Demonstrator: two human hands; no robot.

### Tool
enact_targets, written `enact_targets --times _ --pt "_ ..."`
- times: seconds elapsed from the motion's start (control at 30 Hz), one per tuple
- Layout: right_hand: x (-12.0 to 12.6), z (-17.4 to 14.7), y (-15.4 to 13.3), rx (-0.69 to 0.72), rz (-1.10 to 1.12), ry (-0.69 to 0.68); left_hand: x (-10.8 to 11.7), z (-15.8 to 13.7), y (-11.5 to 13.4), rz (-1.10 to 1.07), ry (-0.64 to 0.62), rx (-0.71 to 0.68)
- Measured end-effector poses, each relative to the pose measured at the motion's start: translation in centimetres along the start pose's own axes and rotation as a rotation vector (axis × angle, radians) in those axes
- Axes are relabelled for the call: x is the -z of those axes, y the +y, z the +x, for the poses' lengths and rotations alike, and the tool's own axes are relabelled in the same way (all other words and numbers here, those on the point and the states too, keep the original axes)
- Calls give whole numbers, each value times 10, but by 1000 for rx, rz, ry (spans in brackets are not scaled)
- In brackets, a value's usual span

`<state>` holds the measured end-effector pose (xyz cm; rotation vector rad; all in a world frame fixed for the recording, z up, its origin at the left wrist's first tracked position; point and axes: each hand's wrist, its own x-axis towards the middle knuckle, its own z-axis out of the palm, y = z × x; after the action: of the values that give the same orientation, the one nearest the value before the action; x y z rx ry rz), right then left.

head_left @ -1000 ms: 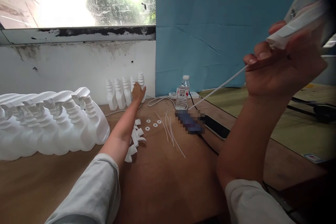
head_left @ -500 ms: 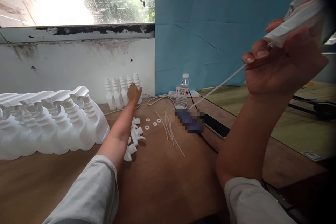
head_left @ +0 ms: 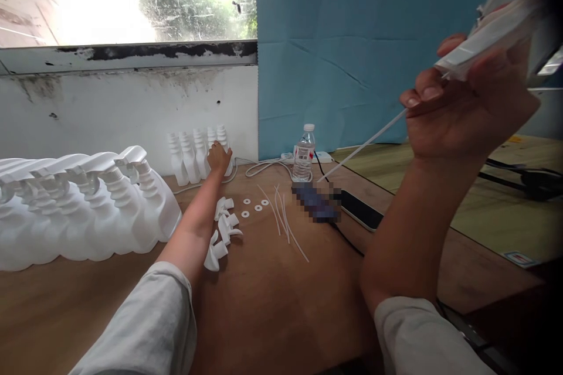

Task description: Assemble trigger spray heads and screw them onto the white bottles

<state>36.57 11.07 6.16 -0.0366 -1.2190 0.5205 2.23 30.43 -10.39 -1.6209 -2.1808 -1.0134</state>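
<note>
My left hand (head_left: 219, 157) reaches to the right end of a row of small white plastic bottles (head_left: 186, 155) with ribbed necks by the wall. Its fingers curl round a bottle there, though the fingertips are partly hidden. Raised at the upper right, my right hand (head_left: 466, 94) is closed on a whitish, partly see-through piece (head_left: 477, 50) whose kind I cannot make out. From the same fingers a thin white tube (head_left: 365, 143) slants down to the left. Under my left forearm's right side lie white spray-head pieces (head_left: 225, 228), several white washers (head_left: 258, 208) and loose thin tubes (head_left: 282, 217).
Larger white bottles (head_left: 109, 211) lie packed on the table's left. A water bottle (head_left: 303, 155) stands by a white cable (head_left: 264, 169) and a power strip (head_left: 323, 157). A phone (head_left: 360, 211) and a blurred-out item (head_left: 316, 202) lie on the right.
The row of small bottles has shifted slightly left together with my left hand. My right hand, still holding the tube, has moved slightly left in the view.
</note>
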Motion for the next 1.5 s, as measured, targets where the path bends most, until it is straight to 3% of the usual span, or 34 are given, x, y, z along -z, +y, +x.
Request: enact_targets --times 0.43,0.8,1.5 --pt "-3 -1 2 6 -23 -58 14 6 -29 43 46 78" --pt "-9 -5 -2 -32 -111 -28 30 8 -46 67 58 161" --pt "-4 -3 3 -57 -50 -80 25 6 -57 132 70 147"
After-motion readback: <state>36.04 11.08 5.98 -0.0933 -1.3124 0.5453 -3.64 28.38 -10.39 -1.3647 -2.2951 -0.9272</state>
